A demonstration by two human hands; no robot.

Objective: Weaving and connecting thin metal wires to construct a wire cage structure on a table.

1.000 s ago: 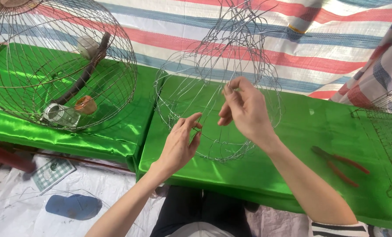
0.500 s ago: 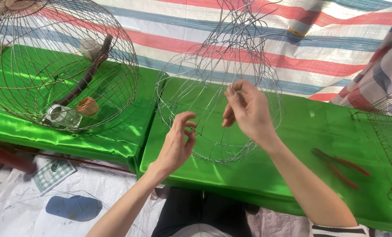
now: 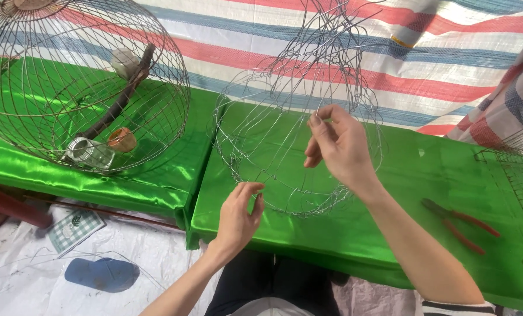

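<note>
A half-built wire cage frame [image 3: 285,117] stands on the green satin table [image 3: 414,193] in front of me. My right hand [image 3: 340,149] is raised inside the frame's right side, with fingertips pinched on one of its thin wires. My left hand [image 3: 241,216] is at the frame's lower front rim, thumb and forefinger curled together around the wire there. Both forearms reach in from below.
A finished round wire cage [image 3: 80,88] sits at the left with a stick perch, a small metal cup and an orange cup inside. Red-handled pliers [image 3: 457,222] lie on the table at the right. A striped tarp hangs behind. A shoe [image 3: 100,274] lies on the floor.
My left hand has dropped slightly along the frame's lower rim. The right hand stays at about the same spot on the wire.
</note>
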